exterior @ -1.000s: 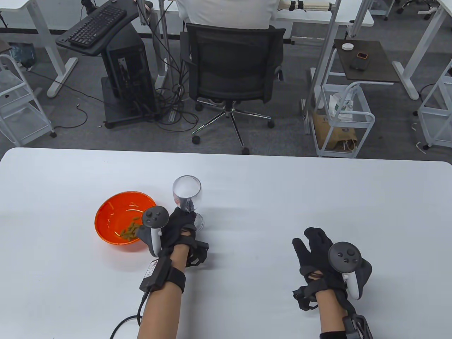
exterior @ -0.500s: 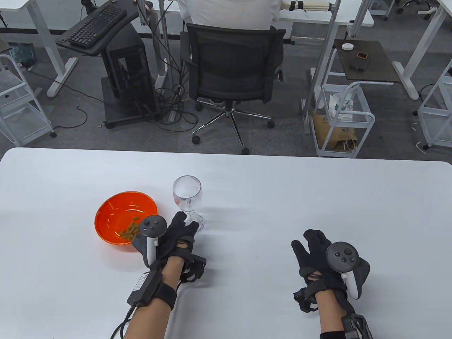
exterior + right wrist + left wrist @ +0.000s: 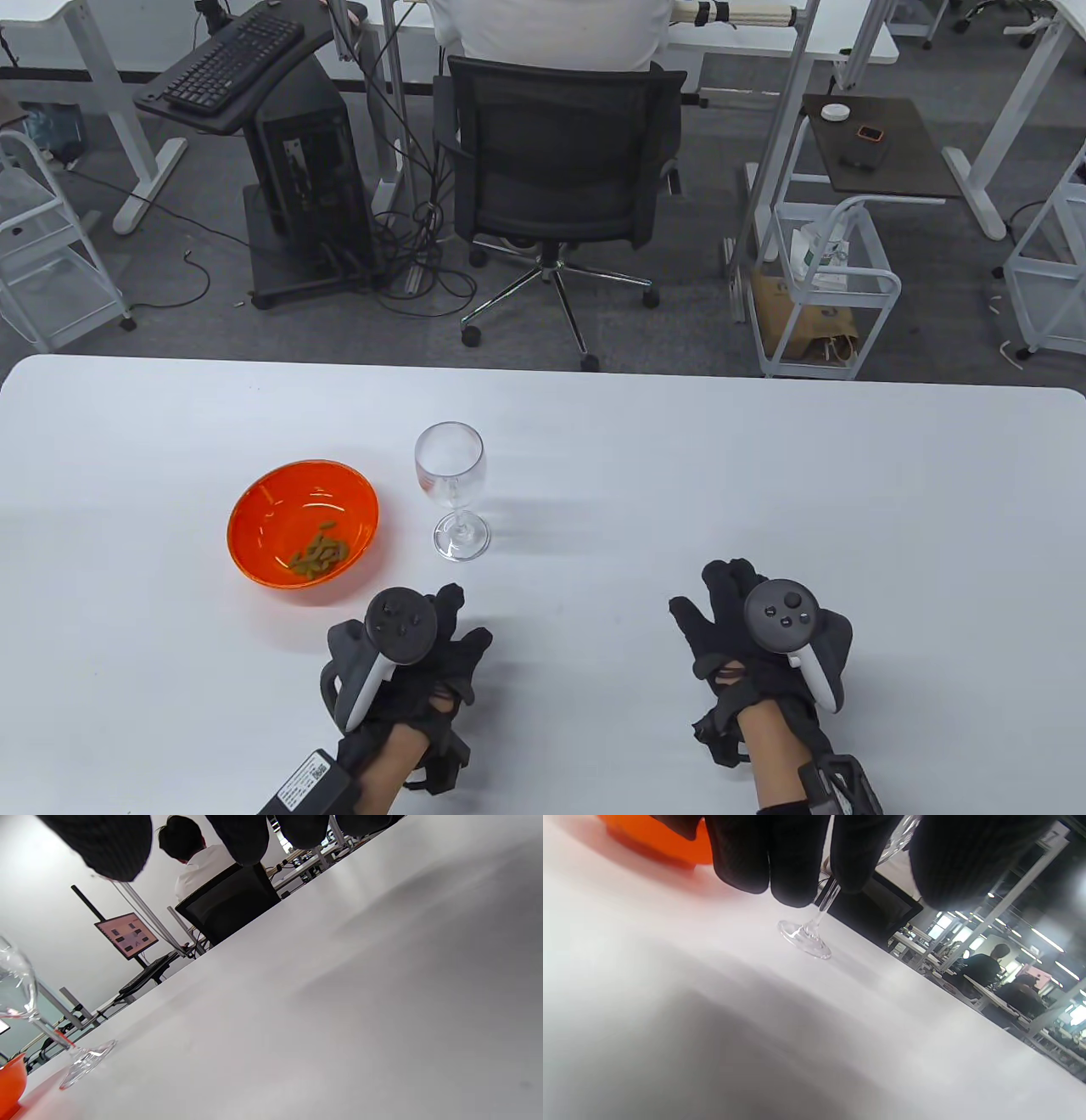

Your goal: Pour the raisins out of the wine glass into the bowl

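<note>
An empty clear wine glass [image 3: 450,488] stands upright on the white table [image 3: 764,475], just right of an orange bowl [image 3: 254,543] that holds a small heap of greenish raisins [image 3: 318,554]. My left hand [image 3: 433,645] lies open on the table, well in front of the glass and apart from it, holding nothing. My right hand [image 3: 730,620] lies open on the table further right, empty. The left wrist view shows the glass foot and stem [image 3: 806,938] and the bowl [image 3: 653,846] beyond my fingertips [image 3: 793,861]. The right wrist view shows the glass [image 3: 25,1005] and the bowl's edge [image 3: 10,1077] at far left.
Beyond the table's far edge stand a black office chair [image 3: 556,161] with a seated person, a computer stand with a keyboard [image 3: 233,64], white wire carts [image 3: 827,289] and desk legs.
My left hand let go of the glass stem and drew back toward me. The glass stays upright where it was. My right hand shifted slightly left and nearer.
</note>
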Available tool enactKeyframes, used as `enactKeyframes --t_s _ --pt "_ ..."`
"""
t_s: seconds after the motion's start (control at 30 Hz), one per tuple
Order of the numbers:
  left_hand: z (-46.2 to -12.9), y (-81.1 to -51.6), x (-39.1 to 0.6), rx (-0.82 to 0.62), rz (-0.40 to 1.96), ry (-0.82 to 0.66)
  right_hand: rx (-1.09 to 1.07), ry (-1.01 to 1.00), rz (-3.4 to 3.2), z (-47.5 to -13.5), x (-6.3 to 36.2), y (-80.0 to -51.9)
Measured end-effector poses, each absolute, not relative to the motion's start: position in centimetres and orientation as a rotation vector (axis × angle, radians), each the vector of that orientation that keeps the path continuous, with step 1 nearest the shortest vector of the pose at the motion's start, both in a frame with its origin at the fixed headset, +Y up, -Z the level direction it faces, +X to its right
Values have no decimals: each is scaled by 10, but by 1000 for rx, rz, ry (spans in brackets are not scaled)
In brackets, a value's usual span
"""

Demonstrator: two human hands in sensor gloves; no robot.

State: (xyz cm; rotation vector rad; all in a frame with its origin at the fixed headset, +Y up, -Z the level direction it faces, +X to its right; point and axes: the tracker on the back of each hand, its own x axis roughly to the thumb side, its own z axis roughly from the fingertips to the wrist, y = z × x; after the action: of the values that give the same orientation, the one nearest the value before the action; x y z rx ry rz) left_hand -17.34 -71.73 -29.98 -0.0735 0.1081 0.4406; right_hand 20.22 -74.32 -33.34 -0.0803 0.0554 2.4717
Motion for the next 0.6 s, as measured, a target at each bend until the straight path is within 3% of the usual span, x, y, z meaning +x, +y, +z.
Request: enactKeyframes --t_s 0.2,0.37,0.6 --pt "-284 -706 -174 19 286 15 12 62 2489 -321 175 -723" --pt "-278 -702 -175 124 254 -16 140 -225 2541 -300 154 -713" --pt "-271 -702 -169 144 233 -43 272 -348 2662 -283 145 -702"
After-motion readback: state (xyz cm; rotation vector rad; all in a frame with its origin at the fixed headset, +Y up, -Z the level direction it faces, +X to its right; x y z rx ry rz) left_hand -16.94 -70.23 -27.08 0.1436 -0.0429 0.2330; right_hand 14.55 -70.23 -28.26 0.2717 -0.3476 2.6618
